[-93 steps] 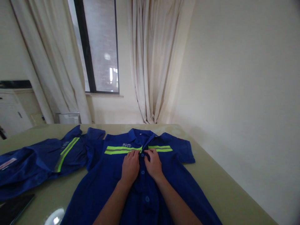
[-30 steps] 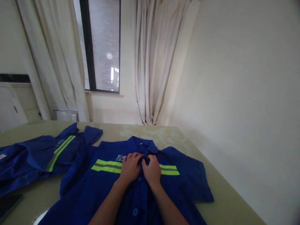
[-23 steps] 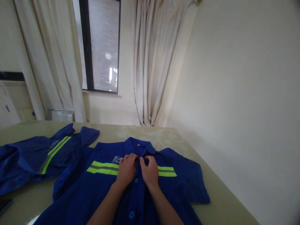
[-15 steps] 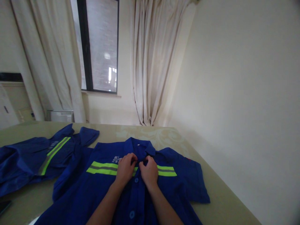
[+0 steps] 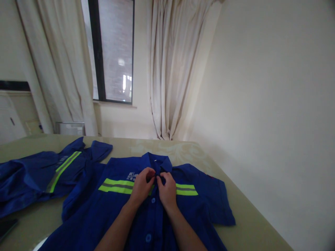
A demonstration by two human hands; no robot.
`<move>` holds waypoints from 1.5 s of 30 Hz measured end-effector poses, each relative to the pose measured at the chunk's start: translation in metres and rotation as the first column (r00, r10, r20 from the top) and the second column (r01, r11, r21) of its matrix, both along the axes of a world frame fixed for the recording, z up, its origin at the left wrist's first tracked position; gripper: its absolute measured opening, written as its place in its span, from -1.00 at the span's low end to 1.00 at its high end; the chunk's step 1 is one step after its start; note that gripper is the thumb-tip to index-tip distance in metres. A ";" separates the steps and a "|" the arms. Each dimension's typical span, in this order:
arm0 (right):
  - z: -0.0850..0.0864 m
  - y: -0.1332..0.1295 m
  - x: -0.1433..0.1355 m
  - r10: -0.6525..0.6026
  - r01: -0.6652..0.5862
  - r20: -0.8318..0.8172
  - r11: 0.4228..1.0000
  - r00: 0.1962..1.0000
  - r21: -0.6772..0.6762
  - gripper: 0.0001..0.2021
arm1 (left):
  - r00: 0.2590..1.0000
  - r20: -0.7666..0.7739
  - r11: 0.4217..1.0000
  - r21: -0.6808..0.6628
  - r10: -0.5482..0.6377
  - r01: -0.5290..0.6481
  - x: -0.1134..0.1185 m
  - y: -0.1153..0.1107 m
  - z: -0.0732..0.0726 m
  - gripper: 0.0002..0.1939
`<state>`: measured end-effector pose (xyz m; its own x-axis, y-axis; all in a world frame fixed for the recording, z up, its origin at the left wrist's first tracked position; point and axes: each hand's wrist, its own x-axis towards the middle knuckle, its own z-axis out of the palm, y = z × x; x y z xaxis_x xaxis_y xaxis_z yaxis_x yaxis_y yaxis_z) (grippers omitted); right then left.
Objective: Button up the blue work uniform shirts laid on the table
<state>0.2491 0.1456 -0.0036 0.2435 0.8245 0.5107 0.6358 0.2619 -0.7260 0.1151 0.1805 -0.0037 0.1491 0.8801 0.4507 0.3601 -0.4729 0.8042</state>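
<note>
A blue short-sleeved work shirt lies front up on the table, its collar pointing away from me. Yellow-green reflective bands with a grey stripe cross its chest. My left hand and my right hand meet at the front placket just below the collar. Both pinch the shirt's cloth there, thumbs and fingertips close together. Whether a button sits between the fingers is hidden. Lower on the placket, a blue button and another button show.
A second blue garment with a reflective band lies crumpled at the left, touching the shirt. A dark flat object rests at the table's left front. The table runs along a white wall on the right; curtains and a window stand behind.
My fingertips have shifted slightly at the placket and come closer together, still on the cloth. The whole view has moved a little; the shirt lies as before.
</note>
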 end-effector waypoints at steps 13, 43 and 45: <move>0.005 -0.003 -0.003 -0.076 0.079 0.089 0.996 0.993 -0.034 -0.86 | 0.998 0.038 0.998 -0.037 -0.041 0.043 -0.002 -0.001 0.002 -0.92; 0.009 -0.005 -0.004 -0.004 0.005 0.062 1.000 0.998 -0.022 -0.78 | 0.998 -0.017 0.998 0.017 0.060 -0.060 -0.001 -0.001 0.004 -0.92; 0.009 -0.004 -0.004 0.014 -0.014 0.026 1.000 1.000 -0.007 -0.74 | 0.997 -0.024 0.997 0.012 0.074 -0.073 -0.001 -0.001 0.005 -0.91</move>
